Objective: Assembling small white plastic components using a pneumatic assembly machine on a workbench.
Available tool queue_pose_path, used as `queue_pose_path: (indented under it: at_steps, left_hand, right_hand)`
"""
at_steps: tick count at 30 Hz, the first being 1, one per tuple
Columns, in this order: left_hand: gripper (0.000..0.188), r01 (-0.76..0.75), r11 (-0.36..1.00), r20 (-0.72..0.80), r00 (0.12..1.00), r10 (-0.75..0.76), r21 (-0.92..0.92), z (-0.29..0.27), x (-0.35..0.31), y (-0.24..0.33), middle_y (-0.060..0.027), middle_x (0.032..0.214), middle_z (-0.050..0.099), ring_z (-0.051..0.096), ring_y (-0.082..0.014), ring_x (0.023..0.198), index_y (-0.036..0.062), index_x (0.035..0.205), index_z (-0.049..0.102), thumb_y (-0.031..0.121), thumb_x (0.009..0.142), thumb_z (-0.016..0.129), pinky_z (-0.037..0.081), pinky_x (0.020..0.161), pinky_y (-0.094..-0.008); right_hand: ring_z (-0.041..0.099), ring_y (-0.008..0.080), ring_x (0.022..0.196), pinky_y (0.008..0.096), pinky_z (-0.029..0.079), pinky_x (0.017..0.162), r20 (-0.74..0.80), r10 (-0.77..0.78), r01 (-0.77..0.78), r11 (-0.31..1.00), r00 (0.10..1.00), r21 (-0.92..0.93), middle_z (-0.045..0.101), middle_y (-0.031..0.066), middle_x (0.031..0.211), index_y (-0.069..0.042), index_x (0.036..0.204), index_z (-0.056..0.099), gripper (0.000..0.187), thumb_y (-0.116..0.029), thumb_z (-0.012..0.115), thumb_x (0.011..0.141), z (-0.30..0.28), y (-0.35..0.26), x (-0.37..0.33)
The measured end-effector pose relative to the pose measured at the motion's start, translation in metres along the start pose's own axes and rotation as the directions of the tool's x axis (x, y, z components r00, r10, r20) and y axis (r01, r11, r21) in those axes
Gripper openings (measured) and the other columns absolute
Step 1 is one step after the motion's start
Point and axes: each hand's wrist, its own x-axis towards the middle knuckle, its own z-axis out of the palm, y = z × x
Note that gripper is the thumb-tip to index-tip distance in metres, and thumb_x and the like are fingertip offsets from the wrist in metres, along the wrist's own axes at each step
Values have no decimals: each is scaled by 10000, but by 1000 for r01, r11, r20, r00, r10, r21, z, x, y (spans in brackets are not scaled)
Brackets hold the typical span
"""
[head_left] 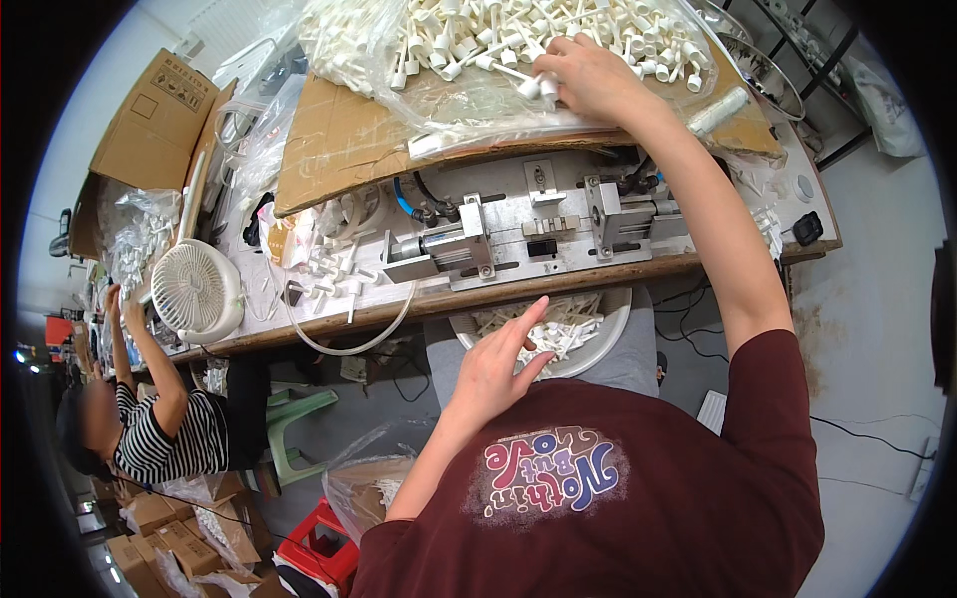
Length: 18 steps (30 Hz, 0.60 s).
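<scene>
My right hand [588,80] reaches to the near edge of a heap of white plastic stem-like parts [469,30] with cup-shaped ends. Its fingers are closed around a few of these parts at the fingertips. The heap lies in clear plastic on a cardboard sheet [329,140]. My left hand [493,369] is open, index finger and thumb stretched out, with nothing in it. It hovers over the near side of a white basin [598,351], which rests between my legs and holds more white parts. A metal clamping fixture [548,234] sits on the bench between my hands.
Loose white parts [334,279] and a clear hose [364,349] lie left of the fixture. A white fan [197,289] stands farther left, near a cardboard box [150,120]. A co-worker in a striped shirt [174,434] sits at the left. A red stool [319,548] stands below.
</scene>
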Motion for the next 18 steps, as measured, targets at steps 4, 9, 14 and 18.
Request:
queue_pose_path:
  at_steps: [4,9,14,18]
  left_hand:
    - [735,-28,1000,6,1000,28,-9,-1,8,1,-102,1148,687,674,-162,774,65,1441,436,74,788,773,546,701,-290]
    - [733,-65,998,-29,998,64,-15,-3,14,1,-102,1132,695,674,-166,771,65,1438,439,58,785,772,547,700,-287]
    - [703,-19,989,-66,998,10,-144,-8,16,3,-132,1147,688,674,-161,783,50,1429,446,26,799,757,544,718,-277]
    - [669,21,958,-159,985,-69,-287,-16,27,9,-163,1204,653,661,-151,905,21,1422,442,-27,820,728,542,798,-279]
  right_hand:
    - [611,249,978,404,545,775,-40,-124,122,991,991,-49,601,61,992,-112,978,654,228,-43,677,762,-1,-22,7]
    - [644,262,928,397,541,754,-91,-151,149,988,984,-30,630,81,942,-78,960,659,192,-38,669,773,4,-22,14]
    - [685,266,780,344,525,699,-293,108,5,933,950,359,710,123,932,-40,1071,703,245,-157,710,856,-5,3,5]
    - [686,270,768,349,521,662,-411,106,80,908,905,410,708,126,916,-52,1080,706,228,-113,694,860,-26,-13,-30]
